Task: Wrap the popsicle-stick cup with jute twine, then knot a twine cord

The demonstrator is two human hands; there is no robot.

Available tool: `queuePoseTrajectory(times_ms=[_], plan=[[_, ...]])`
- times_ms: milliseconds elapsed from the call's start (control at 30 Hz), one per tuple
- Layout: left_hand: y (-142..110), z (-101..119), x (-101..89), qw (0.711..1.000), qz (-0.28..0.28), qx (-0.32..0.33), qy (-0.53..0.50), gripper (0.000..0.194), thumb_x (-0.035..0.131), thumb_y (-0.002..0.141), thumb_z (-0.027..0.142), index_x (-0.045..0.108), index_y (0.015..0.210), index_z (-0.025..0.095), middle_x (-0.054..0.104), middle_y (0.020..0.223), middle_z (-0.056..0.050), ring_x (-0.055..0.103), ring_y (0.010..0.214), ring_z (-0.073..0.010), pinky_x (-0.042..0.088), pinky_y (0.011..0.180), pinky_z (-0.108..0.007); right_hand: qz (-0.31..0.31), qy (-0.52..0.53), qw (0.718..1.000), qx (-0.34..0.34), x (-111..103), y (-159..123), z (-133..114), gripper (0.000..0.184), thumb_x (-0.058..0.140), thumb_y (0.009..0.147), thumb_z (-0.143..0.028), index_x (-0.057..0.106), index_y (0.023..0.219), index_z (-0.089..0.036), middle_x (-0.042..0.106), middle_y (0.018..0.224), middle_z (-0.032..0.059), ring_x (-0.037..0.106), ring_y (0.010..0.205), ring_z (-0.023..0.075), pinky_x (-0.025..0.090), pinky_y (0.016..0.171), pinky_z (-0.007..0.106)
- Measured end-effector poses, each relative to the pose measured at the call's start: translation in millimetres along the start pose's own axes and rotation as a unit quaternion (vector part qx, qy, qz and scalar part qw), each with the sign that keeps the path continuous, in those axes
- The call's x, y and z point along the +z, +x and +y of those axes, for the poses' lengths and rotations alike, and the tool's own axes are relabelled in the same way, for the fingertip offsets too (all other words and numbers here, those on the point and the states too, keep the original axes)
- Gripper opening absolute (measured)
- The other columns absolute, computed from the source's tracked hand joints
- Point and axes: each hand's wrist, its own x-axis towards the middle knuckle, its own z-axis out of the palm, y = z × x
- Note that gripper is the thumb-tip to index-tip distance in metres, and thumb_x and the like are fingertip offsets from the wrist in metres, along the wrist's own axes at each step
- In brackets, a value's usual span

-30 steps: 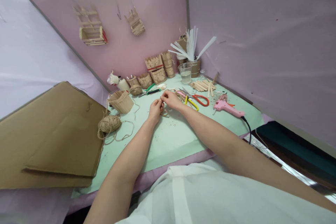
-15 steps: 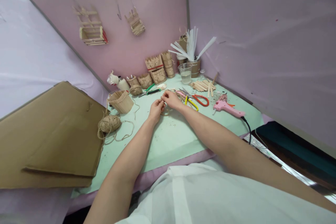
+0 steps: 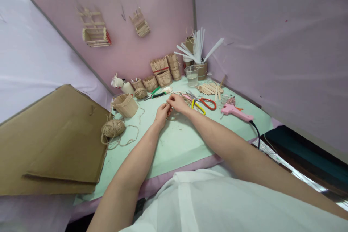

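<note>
Over the middle of the table, my left hand (image 3: pixel 162 111) and my right hand (image 3: pixel 176 103) meet, fingertips pinched together. What lies between the fingers is too small and too covered to make out. A thin loop of twine (image 3: pixel 172 118) shows just beneath them. Right of my hands lie yellow-handled pliers (image 3: pixel 198 107) and orange-handled scissors (image 3: pixel 208 103). Green-handled pliers (image 3: pixel 158 95) rest just behind my left hand. Off to the left stand a wooden-slat cup (image 3: pixel 126 105) and a ball of jute twine (image 3: pixel 113 128) with a loose strand.
A pink glue gun (image 3: pixel 236 112) with a black cord lies at the right. Wooden sticks (image 3: pixel 209 88), a clear cup of water (image 3: pixel 193 77) and carved-edge cups (image 3: pixel 164 78) line the back. Cardboard sheets (image 3: pixel 59 141) cover the left side. Small wooden racks (image 3: pixel 97 36) hang on the pink wall.
Both hands stay in nearly the same place, still pinched together. Only a slight shift of the left fingers shows; the objects on the table have not moved.
</note>
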Motion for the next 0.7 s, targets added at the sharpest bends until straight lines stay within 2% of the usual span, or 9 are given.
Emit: queuePoseTrajectory(times_ms=[467, 700], plan=[[-3.1, 5.6, 2.9, 1.000, 0.001, -0.010, -0.006, 0.016, 0.060, 0.072, 0.025, 0.049, 0.067, 0.015, 0.050, 0.057, 0.002, 0.038, 0.044, -0.0043, 0.024, 0.042, -0.018, 0.005, -0.010, 1.000, 0.005, 0.1, 1.2, 0.9, 0.010, 0.052, 0.074, -0.020, 0.056, 0.066, -0.017, 0.057, 0.064, -0.0017, 0.050, 0.065, 0.0116, 0.040, 0.068, 0.024], [-1.5, 2.3, 1.0, 1.000, 0.001, -0.002, 0.000, 0.022, 0.057, 0.077, 0.034, 0.049, 0.067, 0.016, 0.052, 0.058, 0.001, 0.038, 0.044, -0.0047, 0.025, 0.040, -0.017, 0.002, 0.002, 1.000, 0.010, -1.1, -0.2, -0.9, 0.011, 0.052, 0.075, -0.019, 0.054, 0.064, -0.017, 0.056, 0.063, -0.0023, 0.049, 0.063, 0.0113, 0.039, 0.066, 0.023]])
